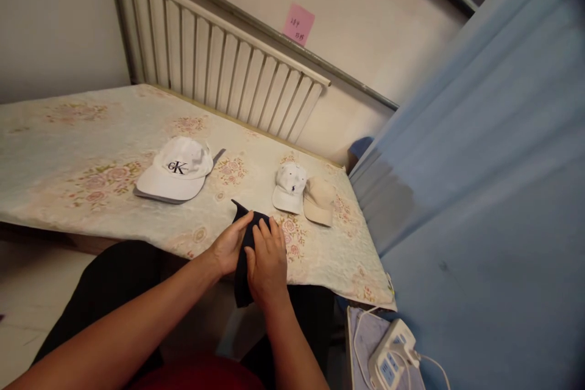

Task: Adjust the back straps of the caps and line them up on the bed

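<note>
My left hand (230, 245) and my right hand (266, 263) are both closed on a dark navy cloth item (242, 283), perhaps a cap, at the near edge of the table (68, 152). The dark item hangs partly over the edge between my hands. A large white cap with black letters (178, 169) lies to the left on the floral tablecloth. A small white cap (289, 187) and a beige cap (319, 200) lie side by side, touching, just beyond my hands.
A white radiator (219, 61) runs along the wall behind the table, with a pink note (298, 24) stuck above it. A blue curtain (479, 183) hangs at the right. A white power strip (390, 359) with a cable lies at lower right.
</note>
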The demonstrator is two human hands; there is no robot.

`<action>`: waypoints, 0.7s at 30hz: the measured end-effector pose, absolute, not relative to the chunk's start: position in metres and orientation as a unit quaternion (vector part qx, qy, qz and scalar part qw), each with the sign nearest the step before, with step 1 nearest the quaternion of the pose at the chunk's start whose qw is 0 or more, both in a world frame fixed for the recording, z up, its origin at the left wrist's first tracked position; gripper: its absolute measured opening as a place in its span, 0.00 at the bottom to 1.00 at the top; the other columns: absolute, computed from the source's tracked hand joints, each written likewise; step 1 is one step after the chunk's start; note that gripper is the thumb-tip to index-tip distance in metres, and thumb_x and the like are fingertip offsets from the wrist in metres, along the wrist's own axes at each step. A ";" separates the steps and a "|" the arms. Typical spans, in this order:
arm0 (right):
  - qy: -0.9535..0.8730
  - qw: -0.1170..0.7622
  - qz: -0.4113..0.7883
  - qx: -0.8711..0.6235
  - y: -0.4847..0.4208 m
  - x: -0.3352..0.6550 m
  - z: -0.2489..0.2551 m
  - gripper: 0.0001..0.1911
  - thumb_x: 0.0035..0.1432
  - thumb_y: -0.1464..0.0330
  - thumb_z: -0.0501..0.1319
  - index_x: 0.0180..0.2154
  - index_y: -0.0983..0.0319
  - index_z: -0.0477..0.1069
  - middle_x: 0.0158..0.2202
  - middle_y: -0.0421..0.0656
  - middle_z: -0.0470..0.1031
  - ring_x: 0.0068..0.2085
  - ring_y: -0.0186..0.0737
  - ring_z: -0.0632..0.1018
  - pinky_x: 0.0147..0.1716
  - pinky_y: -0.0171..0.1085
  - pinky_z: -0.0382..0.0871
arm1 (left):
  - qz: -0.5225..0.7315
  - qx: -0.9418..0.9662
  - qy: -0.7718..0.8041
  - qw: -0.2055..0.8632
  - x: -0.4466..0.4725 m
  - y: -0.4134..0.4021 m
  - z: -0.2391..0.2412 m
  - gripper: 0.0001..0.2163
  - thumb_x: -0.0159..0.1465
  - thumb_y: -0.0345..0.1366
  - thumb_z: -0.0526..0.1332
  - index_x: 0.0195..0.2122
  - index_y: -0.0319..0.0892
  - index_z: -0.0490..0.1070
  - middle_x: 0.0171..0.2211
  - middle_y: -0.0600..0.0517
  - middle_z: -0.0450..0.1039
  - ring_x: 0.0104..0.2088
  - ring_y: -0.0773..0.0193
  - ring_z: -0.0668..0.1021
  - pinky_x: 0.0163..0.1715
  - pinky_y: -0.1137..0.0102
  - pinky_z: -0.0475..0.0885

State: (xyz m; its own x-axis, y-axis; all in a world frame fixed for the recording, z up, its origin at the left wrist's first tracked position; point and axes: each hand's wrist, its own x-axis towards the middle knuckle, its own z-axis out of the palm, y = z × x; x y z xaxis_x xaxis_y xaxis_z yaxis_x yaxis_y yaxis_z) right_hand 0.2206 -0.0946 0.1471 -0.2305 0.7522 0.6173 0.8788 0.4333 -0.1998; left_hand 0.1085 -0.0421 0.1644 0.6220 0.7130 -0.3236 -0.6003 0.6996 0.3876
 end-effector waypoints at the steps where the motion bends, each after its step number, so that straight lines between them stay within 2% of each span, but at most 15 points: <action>1: -0.785 0.332 -0.094 -0.515 -0.096 0.220 0.147 0.21 0.63 0.70 0.53 0.56 0.67 0.65 0.60 0.53 0.67 0.67 0.49 0.55 0.63 0.58 0.53 | 0.363 0.127 0.241 0.891 0.107 -0.039 0.166 0.16 0.64 0.45 0.58 0.38 0.37 0.75 0.29 0.45 0.80 0.32 0.54 0.81 0.38 0.64 0.74; 6: -0.796 0.346 -0.086 -0.488 -0.103 0.217 0.147 0.21 0.63 0.70 0.54 0.57 0.68 0.64 0.60 0.53 0.67 0.68 0.49 0.54 0.63 0.58 0.53 | 0.326 0.137 0.306 0.884 0.102 -0.030 0.170 0.18 0.62 0.48 0.58 0.33 0.36 0.75 0.31 0.43 0.80 0.32 0.55 0.81 0.37 0.65 0.74; 10: -0.791 0.357 -0.092 -0.488 -0.104 0.219 0.145 0.21 0.63 0.72 0.53 0.57 0.68 0.63 0.60 0.54 0.66 0.67 0.48 0.55 0.63 0.58 0.55 | 0.356 0.134 0.367 0.849 0.104 -0.032 0.172 0.12 0.62 0.40 0.58 0.29 0.37 0.74 0.26 0.48 0.78 0.27 0.60 0.79 0.33 0.69 0.73; 14: -0.775 0.383 -0.098 -0.494 -0.102 0.224 0.144 0.22 0.64 0.72 0.51 0.59 0.68 0.60 0.61 0.56 0.64 0.67 0.47 0.56 0.62 0.57 0.58 | 0.414 0.161 0.347 0.826 0.105 -0.038 0.178 0.07 0.61 0.31 0.58 0.29 0.37 0.74 0.27 0.50 0.78 0.27 0.64 0.78 0.32 0.72 0.72; 18: -0.754 0.416 -0.091 -0.499 -0.099 0.228 0.144 0.24 0.65 0.73 0.50 0.61 0.68 0.57 0.62 0.56 0.63 0.67 0.46 0.56 0.61 0.56 0.60 | 0.439 0.210 0.301 0.820 0.104 -0.042 0.181 0.08 0.61 0.28 0.57 0.29 0.36 0.75 0.26 0.48 0.78 0.27 0.64 0.77 0.33 0.71 0.72; 21: -0.749 0.425 -0.083 -0.502 -0.096 0.226 0.143 0.25 0.65 0.73 0.49 0.62 0.67 0.55 0.63 0.56 0.62 0.67 0.45 0.57 0.61 0.55 0.61 | 0.457 0.230 0.294 0.807 0.104 -0.042 0.174 0.06 0.59 0.28 0.59 0.29 0.35 0.76 0.27 0.48 0.78 0.29 0.64 0.77 0.35 0.71 0.71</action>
